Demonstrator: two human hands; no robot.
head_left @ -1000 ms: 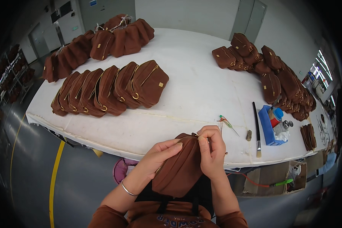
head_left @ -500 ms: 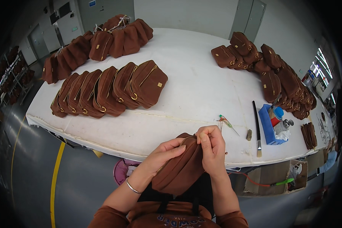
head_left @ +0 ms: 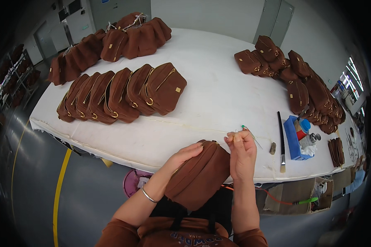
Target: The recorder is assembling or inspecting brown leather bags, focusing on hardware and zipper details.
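Note:
A brown zip bag (head_left: 202, 177) with a gold-toned zipper is held up at the table's near edge, over my lap. My left hand (head_left: 178, 160) is closed round its left side, thumb hidden or partly so, fingers along the zipper. Off the bag's upper right corner, my right hand (head_left: 240, 154) is closed in a pinch; whatever sits between the fingertips is too small to name. Just behind those fingers lies a slim pointed tool with a green-tipped handle (head_left: 244, 127), partly covered by the hand.
Rows of similar brown bags (head_left: 165, 88) stand at the left and back left, with another pile (head_left: 313, 88) at the right. Near the right edge are a blue bin (head_left: 293, 140) with bottles, a long brush (head_left: 281, 140) and a small grey block (head_left: 273, 148). A pink bin (head_left: 130, 183) stands below.
My right hand has come off the bag's top corner and moved right and slightly up, still pinched. The bag has turned a little, showing more of its broad side. My left hand keeps its hold.

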